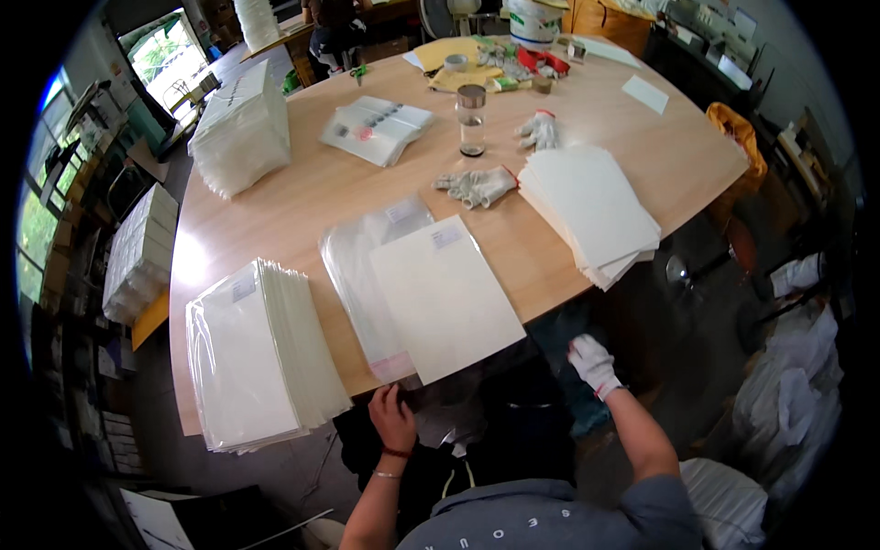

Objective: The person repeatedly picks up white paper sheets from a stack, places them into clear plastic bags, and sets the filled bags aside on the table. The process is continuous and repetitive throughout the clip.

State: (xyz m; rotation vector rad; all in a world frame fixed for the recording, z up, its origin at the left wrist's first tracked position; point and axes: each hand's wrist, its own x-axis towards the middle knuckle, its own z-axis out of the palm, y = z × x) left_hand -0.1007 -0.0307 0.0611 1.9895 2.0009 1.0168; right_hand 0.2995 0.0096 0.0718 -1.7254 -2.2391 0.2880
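Observation:
My left hand (392,420), bare with bands at the wrist, is at the table's front edge. Its fingers are slightly bent and apart, near the lower end of a stack of clear plastic bags (353,275). A white sheet (449,302) with a small label lies partly over those bags. My right hand (594,367), in a white knit glove, hangs off the table edge with fingers curled in and nothing visible in them. Left of the bags stands a pile of bagged white sheets (243,357). A fanned stack of plain white sheets (591,206) lies to the right.
Knit gloves (477,186) and a clear jar (471,124) sit mid-table. Farther back are packed bags (376,128), a tall bagged stack (240,128), green scissors (358,71) and a white bucket (533,23). A person (332,32) is beyond the table. Plastic wrapping (793,385) is at right.

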